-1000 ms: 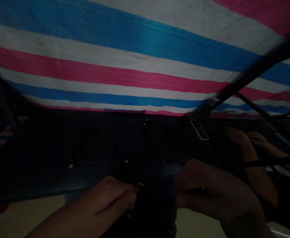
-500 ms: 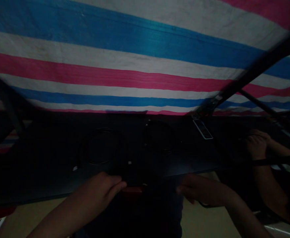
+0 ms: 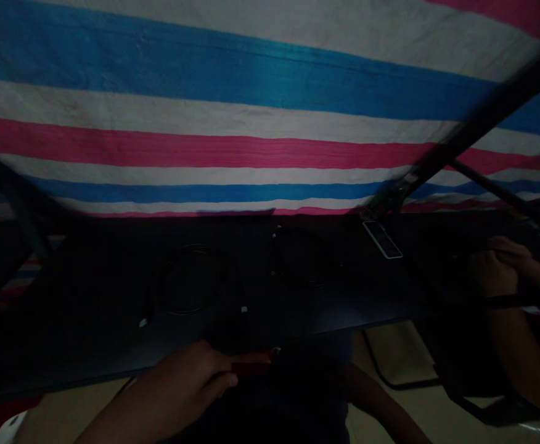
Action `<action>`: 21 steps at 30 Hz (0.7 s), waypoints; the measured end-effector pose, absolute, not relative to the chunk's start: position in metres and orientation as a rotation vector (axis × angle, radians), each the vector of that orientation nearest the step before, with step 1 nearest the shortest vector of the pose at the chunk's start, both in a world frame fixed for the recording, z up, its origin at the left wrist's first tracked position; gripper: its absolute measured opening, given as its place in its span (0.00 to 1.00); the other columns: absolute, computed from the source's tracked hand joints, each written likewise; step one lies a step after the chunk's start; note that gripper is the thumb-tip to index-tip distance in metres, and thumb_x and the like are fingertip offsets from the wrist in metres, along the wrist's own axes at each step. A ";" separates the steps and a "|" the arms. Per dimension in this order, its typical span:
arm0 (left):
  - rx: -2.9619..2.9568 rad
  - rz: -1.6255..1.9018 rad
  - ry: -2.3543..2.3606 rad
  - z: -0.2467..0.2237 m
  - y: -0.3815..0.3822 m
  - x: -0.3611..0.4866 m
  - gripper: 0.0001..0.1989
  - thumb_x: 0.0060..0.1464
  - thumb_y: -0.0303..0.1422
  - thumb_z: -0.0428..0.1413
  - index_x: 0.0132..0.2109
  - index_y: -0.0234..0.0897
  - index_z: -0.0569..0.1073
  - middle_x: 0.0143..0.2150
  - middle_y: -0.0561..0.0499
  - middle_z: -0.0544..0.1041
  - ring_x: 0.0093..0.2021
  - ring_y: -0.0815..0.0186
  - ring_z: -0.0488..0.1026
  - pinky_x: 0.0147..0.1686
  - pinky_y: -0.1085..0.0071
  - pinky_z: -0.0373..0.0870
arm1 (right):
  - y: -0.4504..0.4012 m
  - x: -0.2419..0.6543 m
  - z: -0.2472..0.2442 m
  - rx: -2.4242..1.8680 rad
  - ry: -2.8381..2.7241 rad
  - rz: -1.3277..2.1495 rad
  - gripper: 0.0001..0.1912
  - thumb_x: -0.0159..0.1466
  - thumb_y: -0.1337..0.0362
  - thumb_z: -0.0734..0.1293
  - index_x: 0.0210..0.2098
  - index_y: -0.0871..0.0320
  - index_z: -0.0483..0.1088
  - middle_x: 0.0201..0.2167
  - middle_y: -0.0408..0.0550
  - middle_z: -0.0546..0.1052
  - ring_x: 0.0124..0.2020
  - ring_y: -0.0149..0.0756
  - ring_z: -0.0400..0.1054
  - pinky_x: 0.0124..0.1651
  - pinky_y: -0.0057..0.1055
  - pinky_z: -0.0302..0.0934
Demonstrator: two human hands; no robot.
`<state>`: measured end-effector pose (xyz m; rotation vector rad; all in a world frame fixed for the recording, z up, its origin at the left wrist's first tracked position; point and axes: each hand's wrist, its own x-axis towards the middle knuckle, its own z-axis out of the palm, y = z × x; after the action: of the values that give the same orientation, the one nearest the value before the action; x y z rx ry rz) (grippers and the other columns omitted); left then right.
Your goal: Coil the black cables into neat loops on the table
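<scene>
My left hand (image 3: 203, 373) is at the table's front edge, thumb and fingers pinched together. From its fingertips a narrow red thing (image 3: 251, 357) points right, with a small pale bit at its far end; its kind is too dark to make out. My right hand (image 3: 339, 375) is low in front of my dark clothing, its fingers lost in shadow. Beyond my left hand, a coiled black cable (image 3: 191, 312) with pale end pieces lies on the dark table (image 3: 89, 345). Another black coil (image 3: 314, 284) lies to its right.
A phone (image 3: 383, 240) lies at the back right beside a dark slanted post (image 3: 473, 129). A co-worker's hands (image 3: 501, 265) are at the table's far right. Behind the table hangs a striped sheet (image 3: 251, 148). A dark chair frame (image 3: 404, 386) stands below on the right.
My right hand has dropped down and left into shadow. My left hand has shifted slightly down, and more of the red thing shows. The co-worker's hands appear farther right.
</scene>
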<state>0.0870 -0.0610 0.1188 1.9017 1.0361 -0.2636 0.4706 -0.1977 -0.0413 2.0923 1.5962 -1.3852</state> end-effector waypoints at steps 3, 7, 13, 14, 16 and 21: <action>1.893 -0.272 1.017 0.118 -0.056 0.094 0.18 0.67 0.40 0.48 0.37 0.38 0.79 0.35 0.49 0.79 0.37 0.63 0.76 0.36 0.69 0.63 | -0.200 0.473 -0.042 2.077 1.574 -1.297 0.19 0.70 0.61 0.58 0.44 0.59 0.80 0.42 0.57 0.82 0.41 0.44 0.76 0.41 0.34 0.63; 1.872 -0.231 1.035 0.123 -0.046 0.103 0.18 0.66 0.40 0.48 0.35 0.37 0.77 0.34 0.50 0.79 0.37 0.63 0.75 0.37 0.70 0.62 | -0.195 0.463 -0.027 1.981 1.589 -1.200 0.20 0.70 0.57 0.59 0.47 0.59 0.79 0.44 0.60 0.81 0.44 0.49 0.76 0.43 0.38 0.63; 1.852 -0.208 0.953 0.121 -0.052 0.113 0.16 0.65 0.39 0.50 0.36 0.39 0.79 0.35 0.51 0.80 0.38 0.65 0.75 0.35 0.71 0.62 | -0.166 0.412 0.016 1.695 1.763 -1.973 0.24 0.68 0.46 0.61 0.41 0.61 0.78 0.30 0.47 0.76 0.29 0.33 0.67 0.32 0.27 0.59; 1.856 -0.205 0.954 0.120 -0.055 0.114 0.15 0.65 0.38 0.50 0.37 0.39 0.80 0.35 0.51 0.80 0.38 0.64 0.76 0.36 0.71 0.62 | -0.161 0.401 0.024 1.611 1.770 -2.156 0.25 0.67 0.45 0.63 0.41 0.61 0.77 0.28 0.44 0.73 0.27 0.30 0.64 0.30 0.25 0.57; 1.857 -0.202 0.966 0.118 -0.059 0.117 0.14 0.64 0.36 0.51 0.37 0.39 0.80 0.36 0.51 0.81 0.39 0.64 0.76 0.37 0.71 0.62 | -0.152 0.381 0.038 1.534 1.768 -2.350 0.25 0.66 0.45 0.63 0.39 0.61 0.78 0.24 0.40 0.67 0.24 0.27 0.59 0.27 0.22 0.53; 1.836 -0.228 0.957 0.116 -0.067 0.122 0.14 0.65 0.36 0.51 0.41 0.41 0.82 0.39 0.50 0.82 0.39 0.63 0.76 0.38 0.70 0.64 | -0.138 0.349 0.055 1.732 1.910 -2.159 0.25 0.70 0.56 0.57 0.24 0.62 0.75 0.19 0.39 0.65 0.22 0.26 0.57 0.28 0.23 0.51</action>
<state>0.1218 -0.0671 0.1161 1.8356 0.9571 -0.2276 0.3491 -0.1379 0.0547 1.7324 1.9101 -2.1594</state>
